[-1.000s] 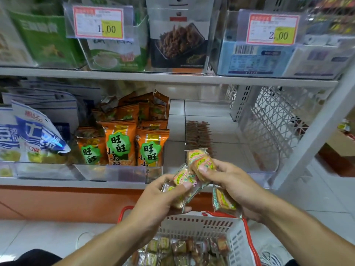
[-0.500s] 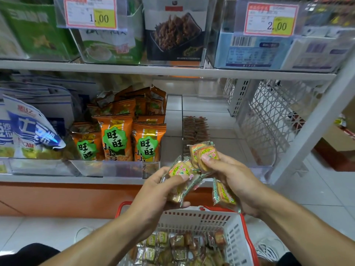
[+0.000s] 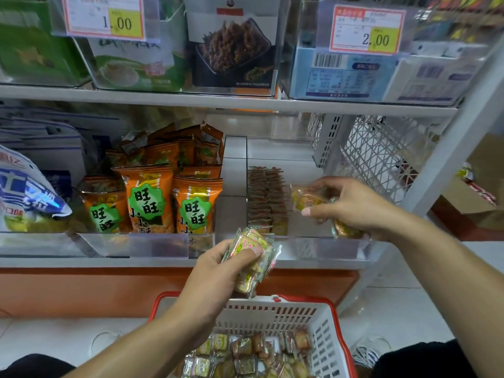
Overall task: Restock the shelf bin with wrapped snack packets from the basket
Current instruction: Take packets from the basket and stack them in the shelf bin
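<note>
Head view shows the right hand [image 3: 351, 205] reaching into the clear bin [image 3: 321, 251] at the shelf's [image 3: 136, 263] right end, fingers pinching a packet [image 3: 306, 199] that lies roughly flat, long axis left to right, beside the row [image 3: 266, 197] already stacked there; a second packet [image 3: 345, 230] is tucked under its palm. Half a second ago both hands met over the basket [image 3: 272, 312]; now the right has moved up and rightward. The left hand [image 3: 218, 268] grips a bunch [image 3: 252, 261] of packets at the shelf's front edge, their long axes tilted upward to the left. Orange bags [image 3: 147, 200] fill the neighbouring bin. Pale floor tiles [image 3: 403, 304] lie below.
</note>
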`<act>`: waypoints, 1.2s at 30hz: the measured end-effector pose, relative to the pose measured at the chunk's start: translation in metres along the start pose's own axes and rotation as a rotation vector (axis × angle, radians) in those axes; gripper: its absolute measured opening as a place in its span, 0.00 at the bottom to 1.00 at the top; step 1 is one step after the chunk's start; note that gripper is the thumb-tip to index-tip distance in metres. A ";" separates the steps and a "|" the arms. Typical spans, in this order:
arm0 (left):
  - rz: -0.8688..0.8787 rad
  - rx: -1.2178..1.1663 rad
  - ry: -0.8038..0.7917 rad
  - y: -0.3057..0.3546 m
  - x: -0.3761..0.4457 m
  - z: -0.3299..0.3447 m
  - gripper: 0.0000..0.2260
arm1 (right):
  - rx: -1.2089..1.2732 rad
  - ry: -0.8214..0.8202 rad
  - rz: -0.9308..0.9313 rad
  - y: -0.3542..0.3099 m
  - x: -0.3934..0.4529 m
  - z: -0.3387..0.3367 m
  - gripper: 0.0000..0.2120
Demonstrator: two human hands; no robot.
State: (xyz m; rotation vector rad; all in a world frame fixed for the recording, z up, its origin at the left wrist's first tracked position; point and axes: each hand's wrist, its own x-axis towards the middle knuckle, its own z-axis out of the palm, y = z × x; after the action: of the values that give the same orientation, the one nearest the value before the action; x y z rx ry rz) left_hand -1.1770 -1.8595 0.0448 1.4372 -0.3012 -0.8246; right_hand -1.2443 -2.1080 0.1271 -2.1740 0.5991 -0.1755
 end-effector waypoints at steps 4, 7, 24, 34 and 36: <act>0.016 -0.017 0.051 0.000 0.004 0.007 0.11 | -0.368 -0.074 0.043 0.009 0.038 0.006 0.18; 0.037 -0.049 0.069 0.004 0.005 0.013 0.17 | -0.491 -0.258 0.149 0.014 0.059 0.025 0.17; 0.116 -0.039 0.345 -0.003 -0.009 0.032 0.08 | -0.222 -0.353 0.326 0.024 0.085 0.057 0.09; 0.072 -0.115 0.247 -0.009 -0.015 0.033 0.20 | 0.702 0.094 0.248 -0.014 0.028 0.043 0.16; 0.074 -0.089 0.233 -0.012 -0.015 0.037 0.20 | 0.924 0.147 0.300 -0.022 0.002 0.074 0.15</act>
State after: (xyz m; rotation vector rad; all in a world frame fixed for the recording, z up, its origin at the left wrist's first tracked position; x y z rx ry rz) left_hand -1.2153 -1.8763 0.0439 1.4143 -0.1381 -0.5967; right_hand -1.2104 -2.0453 0.0980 -1.1752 0.7320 -0.3676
